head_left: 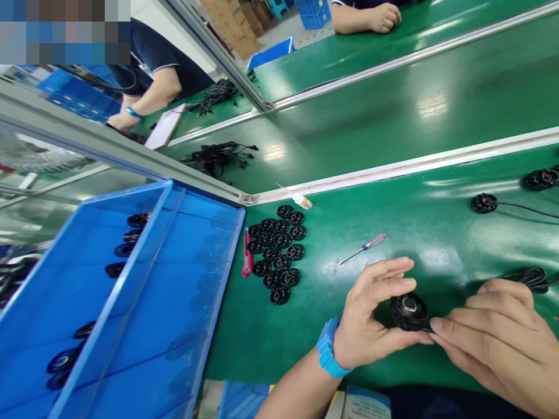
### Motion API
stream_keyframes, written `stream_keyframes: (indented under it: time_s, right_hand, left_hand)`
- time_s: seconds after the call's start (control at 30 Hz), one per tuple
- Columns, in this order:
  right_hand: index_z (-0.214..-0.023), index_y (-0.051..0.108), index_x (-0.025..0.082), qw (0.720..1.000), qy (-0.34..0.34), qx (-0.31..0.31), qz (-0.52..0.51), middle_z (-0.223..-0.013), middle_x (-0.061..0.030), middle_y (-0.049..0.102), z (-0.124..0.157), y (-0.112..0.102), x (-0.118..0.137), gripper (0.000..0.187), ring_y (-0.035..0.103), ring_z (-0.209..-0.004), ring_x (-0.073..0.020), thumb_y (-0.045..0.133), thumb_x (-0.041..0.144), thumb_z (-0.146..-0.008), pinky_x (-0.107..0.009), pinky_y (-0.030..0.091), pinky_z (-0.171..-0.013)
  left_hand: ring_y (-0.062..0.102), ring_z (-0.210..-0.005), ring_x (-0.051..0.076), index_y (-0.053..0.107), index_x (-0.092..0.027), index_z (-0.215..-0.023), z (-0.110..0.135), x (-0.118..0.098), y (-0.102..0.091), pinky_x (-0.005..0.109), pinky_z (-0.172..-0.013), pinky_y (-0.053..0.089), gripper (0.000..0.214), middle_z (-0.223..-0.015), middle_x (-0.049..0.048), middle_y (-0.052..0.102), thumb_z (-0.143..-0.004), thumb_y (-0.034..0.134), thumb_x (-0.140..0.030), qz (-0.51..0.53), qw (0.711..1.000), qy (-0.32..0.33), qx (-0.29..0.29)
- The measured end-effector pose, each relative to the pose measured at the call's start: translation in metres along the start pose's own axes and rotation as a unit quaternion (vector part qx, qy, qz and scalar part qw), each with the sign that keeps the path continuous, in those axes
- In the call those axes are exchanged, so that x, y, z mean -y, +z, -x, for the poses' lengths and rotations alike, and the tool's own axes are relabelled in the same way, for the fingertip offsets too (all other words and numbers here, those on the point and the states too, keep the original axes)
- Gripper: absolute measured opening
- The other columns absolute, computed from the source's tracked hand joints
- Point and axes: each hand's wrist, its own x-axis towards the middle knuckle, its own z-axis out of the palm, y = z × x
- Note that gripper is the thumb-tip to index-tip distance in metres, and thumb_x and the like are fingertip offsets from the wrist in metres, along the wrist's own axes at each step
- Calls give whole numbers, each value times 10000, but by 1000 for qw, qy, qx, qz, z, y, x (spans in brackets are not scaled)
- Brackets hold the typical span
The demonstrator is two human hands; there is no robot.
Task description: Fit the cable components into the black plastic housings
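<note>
My left hand (367,317), with a blue strap on its wrist, holds a round black housing (409,320) between thumb and curved fingers. A silvery round piece shows in the housing's middle. At the housing's right edge, the thumb and fingers of my right hand (498,334) pinch a short visible stretch of black cable (427,329). Part of that cable is hidden by my right hand. Beyond the hands, a small screwdriver (369,244) with a clear handle lies on the green bench. Behind my right hand sits a coil of black cable (530,278).
Several round black parts (279,250) cluster beside a red cutter (247,253) and a white bottle (301,201). A blue bin (227,244) stands left. Another housing (484,203) with a cable lies right. A metal frame rail (393,166) edges the bench; other people work beyond.
</note>
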Motion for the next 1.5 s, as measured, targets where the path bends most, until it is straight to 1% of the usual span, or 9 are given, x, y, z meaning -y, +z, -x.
stream_keyframes:
  time_s: [0.1, 0.2, 0.3, 0.53, 0.73, 1.07, 1.2, 1.33, 1.5]
  right_hand:
    - [-1214, 717, 248, 998, 50, -30, -32, -903, 34, 786, -8, 4, 4, 296, 701, -765, -160, 756, 140, -941, -414, 493, -879]
    - [-1136, 694, 233, 982, 142, -72, -105, -809, 28, 738, -16, 10, 9, 189, 654, -697, -150, 698, 125, -981, -398, 504, -804]
    - [-1057, 698, 240, 966, 187, -75, -161, -792, 17, 713, -20, 17, 9, 107, 618, -676, -143, 662, 151, -1012, -371, 500, -738]
    - [-988, 669, 242, 957, 205, -60, -197, -756, 41, 656, -19, 26, 2, 109, 580, -677, -129, 635, 146, -1028, -329, 446, -693]
    - [-947, 653, 218, 962, 208, -69, -165, -748, 29, 635, -20, 44, -2, 120, 579, -705, -140, 596, 204, -1051, -334, 426, -735]
    - [-929, 668, 224, 975, 212, -18, -68, -748, 51, 687, -27, 64, -18, 118, 632, -727, -124, 729, 312, -977, -320, 448, -803]
    - [-1197, 711, 231, 969, 246, -10, 27, -1067, -37, 753, -24, 36, -51, 287, 687, -1031, -214, 676, 464, -1033, -433, 510, -986]
    - [-1370, 656, 231, 950, 277, 11, 141, -1515, -119, 579, -18, 5, -107, 390, 572, -1369, -299, 667, 443, -1043, -576, 479, -1168]
    - [-1363, 655, 219, 924, 293, 49, 240, -1494, -121, 595, -10, -5, -160, 399, 601, -1339, -291, 690, 438, -1032, -559, 520, -1140]
  left_hand:
    - [726, -1314, 314, 532, -360, -1516, 2, 2, 2, 463, -1067, 662, 750, -1458, 130, 631, -864, 901, -403, -50, 997, 47, -28]
    - [769, -1236, 238, 535, -343, -1505, 4, 4, 6, 359, -1017, 686, 681, -1420, 89, 651, -914, 870, -293, -111, 988, 101, -46]
    - [820, -1065, 178, 636, -287, -1375, 6, 2, 8, 264, -892, 711, 492, -1337, 66, 699, -933, 845, -230, -147, 984, 96, -41]
    - [829, -890, 177, 732, -218, -1128, 0, -7, 5, 257, -794, 710, 305, -1085, 63, 801, -900, 882, -355, -191, 978, 66, -47]
    - [775, -933, 198, 734, -203, -1116, -6, -1, -3, 315, -863, 666, 103, -1018, 76, 790, -1038, 698, -259, -295, 951, 97, -13]
    - [781, -935, 211, 702, -194, -1190, -5, 32, -20, 323, -923, 630, 204, -1007, 59, 810, -1020, 628, -110, -417, 886, 197, 47]
    - [800, -923, 219, 713, -210, -1150, -10, 33, -20, 331, -890, 656, 174, -1012, 63, 813, -1021, 629, -130, -422, 885, 195, 29]
    - [806, -910, 226, 723, -214, -1123, -13, 33, -18, 344, -897, 669, 143, -1003, 61, 814, -1008, 665, -152, -415, 885, 209, 3]
    - [810, -867, 217, 719, -213, -1109, -17, 34, -20, 320, -877, 669, 114, -968, 58, 813, -1013, 671, -173, -412, 881, 233, 1]
